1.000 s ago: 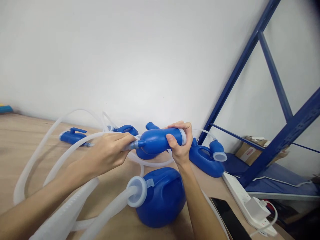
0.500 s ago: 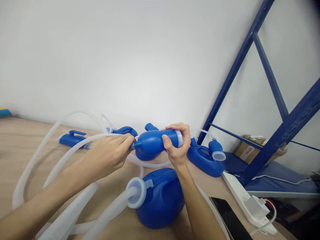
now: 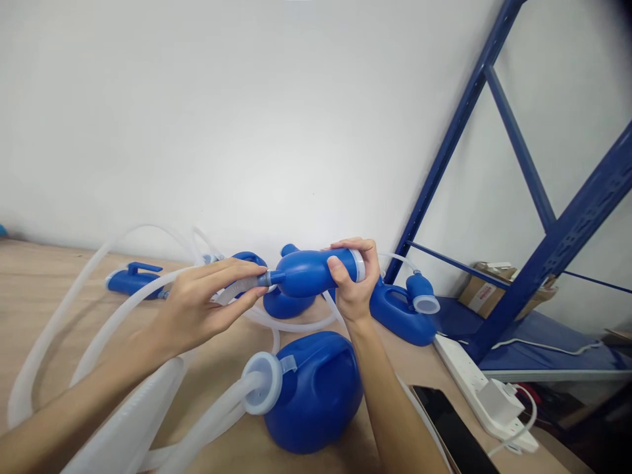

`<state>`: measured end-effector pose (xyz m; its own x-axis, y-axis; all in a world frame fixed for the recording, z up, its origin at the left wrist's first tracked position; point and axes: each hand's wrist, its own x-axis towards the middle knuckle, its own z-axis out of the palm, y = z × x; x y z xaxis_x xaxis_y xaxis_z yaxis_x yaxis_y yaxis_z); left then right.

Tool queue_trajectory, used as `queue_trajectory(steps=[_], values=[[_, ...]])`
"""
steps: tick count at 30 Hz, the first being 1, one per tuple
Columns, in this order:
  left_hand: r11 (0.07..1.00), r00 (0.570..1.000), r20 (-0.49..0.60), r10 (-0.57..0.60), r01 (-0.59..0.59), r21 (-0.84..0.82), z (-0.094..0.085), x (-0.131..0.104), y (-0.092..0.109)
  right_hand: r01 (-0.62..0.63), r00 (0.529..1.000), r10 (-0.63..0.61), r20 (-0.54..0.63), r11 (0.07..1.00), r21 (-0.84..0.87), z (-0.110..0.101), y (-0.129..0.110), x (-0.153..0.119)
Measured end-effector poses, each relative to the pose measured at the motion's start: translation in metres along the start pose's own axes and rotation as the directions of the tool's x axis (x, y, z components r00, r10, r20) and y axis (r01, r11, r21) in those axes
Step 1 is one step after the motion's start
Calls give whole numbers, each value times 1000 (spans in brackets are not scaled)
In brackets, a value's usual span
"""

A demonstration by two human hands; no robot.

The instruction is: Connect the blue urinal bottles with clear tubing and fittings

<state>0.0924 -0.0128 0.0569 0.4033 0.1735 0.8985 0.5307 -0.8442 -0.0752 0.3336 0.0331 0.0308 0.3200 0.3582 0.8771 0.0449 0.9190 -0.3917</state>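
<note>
A blue plastic bottle-shaped piece (image 3: 309, 273) with a white rim is held level above the table. My right hand (image 3: 355, 280) wraps round its wide end, thumb on top. At its narrow neck, my left hand (image 3: 212, 296) pinches the pale connector end of a translucent hose (image 3: 237, 288) between thumb and fingers. The connector sits against the neck. Below stands a large blue jug (image 3: 316, 395), a hose running into its white-rimmed mouth (image 3: 263, 383).
More blue containers lie on the table (image 3: 54, 270), one at the left (image 3: 133, 282) and one at the right (image 3: 402, 316). Hoses loop across the left side. A phone (image 3: 451, 428) and power strip (image 3: 478, 388) lie front right, beside a blue shelf frame (image 3: 444, 145).
My left hand has shifted left and loosened its fist into a pinch, exposing the connector and hose. The view has shifted slightly.
</note>
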Motion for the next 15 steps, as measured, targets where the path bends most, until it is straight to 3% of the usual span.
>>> queue_trajectory(steps=[4, 7, 10, 15], values=[[993, 993, 32, -115, 115, -23, 1, 0, 2, 13, 1000, -13, 5, 999, -35, 2, -6, 0], [967, 962, 132, -240, 248, -52, 2, 1, 1, -11, 1000, 11, 10, 997, -71, 4, -10, 1], [910, 892, 242, -381, 409, -75, 2, 2, -2, -80, 993, 85, 83, 995, -61, 3, -10, 2], [773, 752, 269, -601, 633, -43, -1, 5, -12, -239, 931, 208, 299, 968, 72, -2, -4, 7]])
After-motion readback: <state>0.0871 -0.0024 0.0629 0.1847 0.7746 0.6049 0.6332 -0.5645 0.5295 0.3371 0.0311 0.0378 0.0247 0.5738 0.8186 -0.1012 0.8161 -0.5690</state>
